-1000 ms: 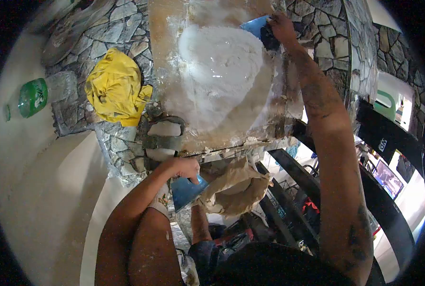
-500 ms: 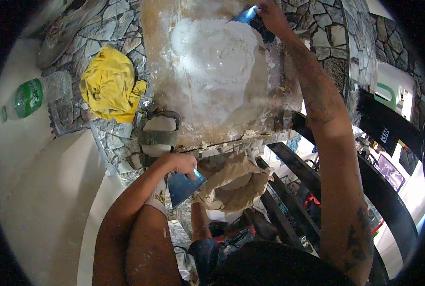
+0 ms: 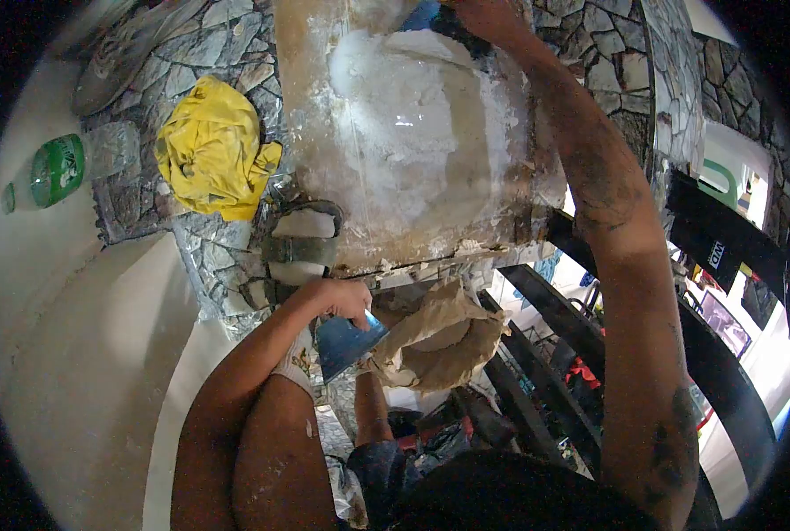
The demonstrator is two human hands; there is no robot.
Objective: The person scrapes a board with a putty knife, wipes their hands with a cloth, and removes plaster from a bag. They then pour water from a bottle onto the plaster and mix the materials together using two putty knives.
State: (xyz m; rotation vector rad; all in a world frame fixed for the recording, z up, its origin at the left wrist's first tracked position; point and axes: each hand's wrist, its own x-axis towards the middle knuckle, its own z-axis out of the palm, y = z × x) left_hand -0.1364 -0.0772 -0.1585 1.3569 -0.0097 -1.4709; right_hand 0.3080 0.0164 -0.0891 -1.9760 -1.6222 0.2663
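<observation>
My left hand (image 3: 350,301) is closed on a broad blue-tinted putty knife (image 3: 346,343), held low in front of the board's near edge. At the far end of the board (image 3: 359,239), my right hand (image 3: 492,19) grips a second putty knife (image 3: 423,16), partly cut off by the top of the view. This blade is at the far edge of a wet white plaster-like mix (image 3: 404,97), spread over the board's middle. An open brown paper bag (image 3: 448,354) stands just right of the left-hand putty knife, its inside pale.
A crumpled yellow cloth (image 3: 209,150) lies on stone-patterned flooring left of the board. Beside it are a green-labelled plastic bottle (image 3: 58,170) and a slipper (image 3: 304,239). Black slats (image 3: 545,310) run along the right, with gaps showing a lower area.
My right hand has moved left with its putty knife along the far side of the mix. A smeared strip now shows on the mix's right side. My left hand has barely moved.
</observation>
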